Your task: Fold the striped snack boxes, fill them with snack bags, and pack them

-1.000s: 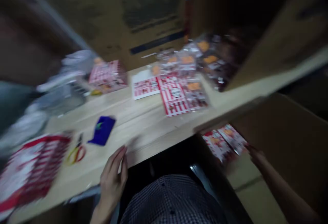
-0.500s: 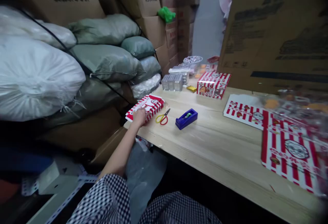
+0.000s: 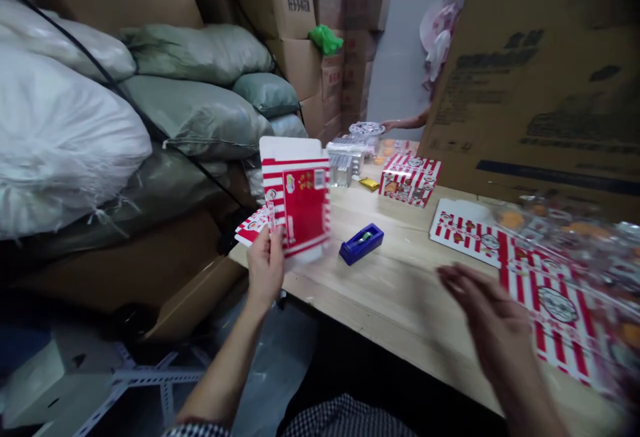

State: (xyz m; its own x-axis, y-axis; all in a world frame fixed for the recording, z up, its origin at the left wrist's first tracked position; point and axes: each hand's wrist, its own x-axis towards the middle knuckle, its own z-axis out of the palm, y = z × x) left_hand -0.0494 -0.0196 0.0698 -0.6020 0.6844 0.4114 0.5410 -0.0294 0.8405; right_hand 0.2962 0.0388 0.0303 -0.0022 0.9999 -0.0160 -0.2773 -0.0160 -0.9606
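Note:
Upright in my left hand (image 3: 267,262) is a flat, folded carton (image 3: 303,207) with red and white stripes and a white top flap. The fingers and thumb pinch its lower left edge. Behind it, more striped flat cartons (image 3: 249,225) lie at the table's left corner, partly hidden. My right hand (image 3: 487,324) is over the table's right half, slightly blurred, fingers stretched forward with nothing seen in them. Between the hands sits a blue tape dispenser (image 3: 362,244). The scissors are not visible.
An assembled striped box (image 3: 411,179) and a yellow packet (image 3: 369,184) stand farther back. Striped sheets (image 3: 465,230) and clear plastic packs (image 3: 595,237) cover the right side. Another person's hand (image 3: 393,125) touches a round patterned item (image 3: 367,128). Stuffed sacks (image 3: 210,114) are piled left.
My left hand has lifted a flat carton off the stack and holds it upright. My right hand has come into view on the right. Another person's hand has appeared at the back.

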